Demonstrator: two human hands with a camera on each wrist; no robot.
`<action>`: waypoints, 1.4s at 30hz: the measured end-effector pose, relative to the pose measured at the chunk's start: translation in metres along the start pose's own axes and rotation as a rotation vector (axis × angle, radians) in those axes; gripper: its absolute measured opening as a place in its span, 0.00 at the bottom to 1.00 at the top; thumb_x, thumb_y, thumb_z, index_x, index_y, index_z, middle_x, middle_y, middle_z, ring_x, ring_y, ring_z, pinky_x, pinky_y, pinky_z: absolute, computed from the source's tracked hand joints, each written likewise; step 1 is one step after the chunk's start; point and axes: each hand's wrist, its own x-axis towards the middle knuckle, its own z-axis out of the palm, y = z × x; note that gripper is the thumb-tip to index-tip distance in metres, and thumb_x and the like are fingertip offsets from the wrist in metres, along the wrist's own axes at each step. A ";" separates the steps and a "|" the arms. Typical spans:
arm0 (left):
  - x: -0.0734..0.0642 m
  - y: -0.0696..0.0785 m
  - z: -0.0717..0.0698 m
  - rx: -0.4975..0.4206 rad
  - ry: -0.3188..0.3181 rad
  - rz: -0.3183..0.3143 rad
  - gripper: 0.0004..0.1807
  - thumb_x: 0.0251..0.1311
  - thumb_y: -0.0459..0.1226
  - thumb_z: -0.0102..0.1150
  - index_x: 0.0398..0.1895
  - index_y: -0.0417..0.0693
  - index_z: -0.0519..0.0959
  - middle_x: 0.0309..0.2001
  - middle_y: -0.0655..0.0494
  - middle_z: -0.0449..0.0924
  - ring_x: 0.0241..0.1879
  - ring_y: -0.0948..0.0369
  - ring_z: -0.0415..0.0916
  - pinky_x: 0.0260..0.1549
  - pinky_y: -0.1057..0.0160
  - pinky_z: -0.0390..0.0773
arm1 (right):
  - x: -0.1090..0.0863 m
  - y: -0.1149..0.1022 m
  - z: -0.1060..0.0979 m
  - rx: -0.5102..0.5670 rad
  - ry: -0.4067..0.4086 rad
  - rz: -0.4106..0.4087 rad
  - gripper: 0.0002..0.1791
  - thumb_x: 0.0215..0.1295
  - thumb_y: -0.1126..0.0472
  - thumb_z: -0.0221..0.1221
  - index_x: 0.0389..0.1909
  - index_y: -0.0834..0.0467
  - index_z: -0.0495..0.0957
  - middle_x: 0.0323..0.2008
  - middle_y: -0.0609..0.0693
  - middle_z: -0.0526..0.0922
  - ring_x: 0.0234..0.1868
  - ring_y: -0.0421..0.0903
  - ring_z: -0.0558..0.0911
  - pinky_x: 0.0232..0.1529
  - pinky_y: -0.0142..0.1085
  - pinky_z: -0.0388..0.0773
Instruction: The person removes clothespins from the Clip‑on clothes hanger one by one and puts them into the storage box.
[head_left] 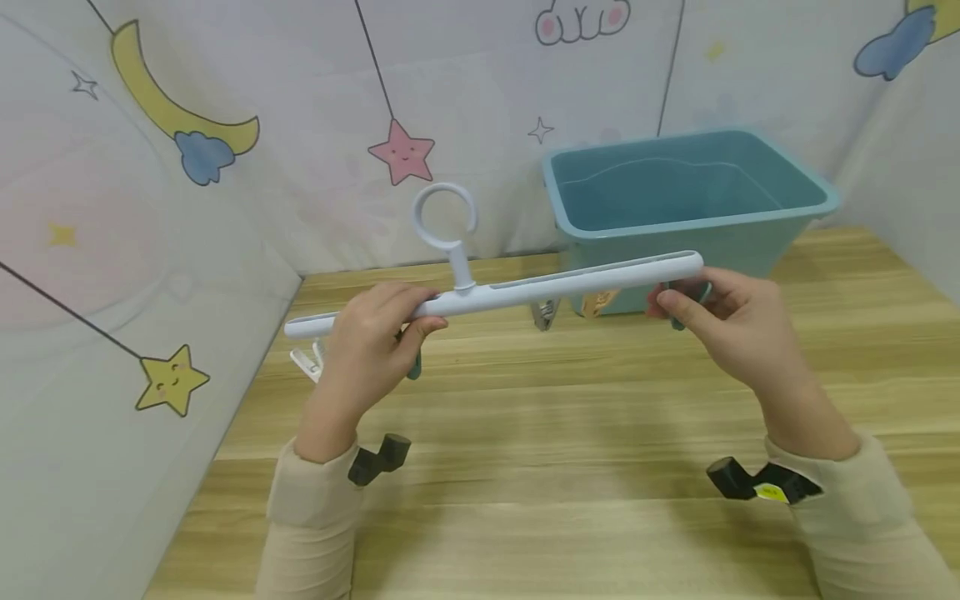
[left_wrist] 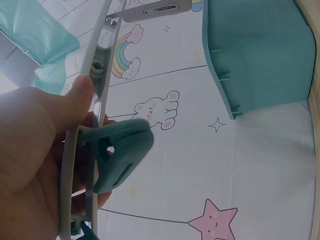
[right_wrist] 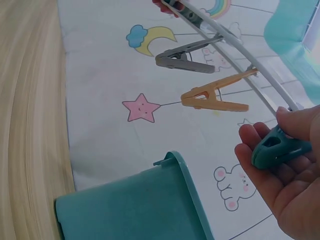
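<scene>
A pale plastic clip hanger (head_left: pixel 570 282) with a round hook on top is held up above the table, its right end a little higher. My left hand (head_left: pixel 367 346) grips the bar just left of the hook. At the bar's right end, my right hand (head_left: pixel 738 325) pinches a teal clothespin (right_wrist: pixel 281 147) between thumb and fingers. An orange clothespin (right_wrist: pixel 215 97) and a grey one (right_wrist: pixel 185 61) hang from the bar between the hands. Another teal clothespin (left_wrist: pixel 125 155) hangs by my left hand, and a white one (head_left: pixel 306 363) hangs near the left end.
Behind the hanger's right half stands a teal plastic bin (head_left: pixel 750 229) on the wooden table (head_left: pixel 540 467). A white cloth backdrop (head_left: pixel 315 125) with printed stars and moons closes off the back and left side.
</scene>
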 end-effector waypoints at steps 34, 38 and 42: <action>0.001 0.018 0.011 0.059 0.036 0.008 0.17 0.51 0.38 0.70 0.39 0.34 0.83 0.30 0.48 0.84 0.27 0.54 0.79 0.24 0.57 0.77 | 0.007 0.019 0.037 -0.376 0.777 -0.369 0.08 0.46 0.71 0.73 0.27 0.71 0.85 0.20 0.65 0.83 0.22 0.22 0.70 0.29 0.14 0.62; 0.001 0.020 0.012 0.063 0.040 0.000 0.17 0.52 0.39 0.70 0.39 0.34 0.83 0.30 0.48 0.83 0.26 0.55 0.78 0.23 0.58 0.77 | 0.007 0.019 0.036 -0.390 0.767 -0.377 0.08 0.46 0.71 0.73 0.27 0.71 0.85 0.18 0.64 0.82 0.21 0.23 0.68 0.27 0.14 0.59; 0.001 0.019 0.011 0.066 0.046 -0.009 0.18 0.50 0.39 0.71 0.39 0.34 0.83 0.29 0.48 0.83 0.24 0.56 0.76 0.20 0.60 0.74 | 0.007 0.016 0.033 -0.336 0.675 -0.370 0.08 0.48 0.73 0.71 0.29 0.73 0.84 0.15 0.64 0.80 0.18 0.23 0.67 0.24 0.15 0.60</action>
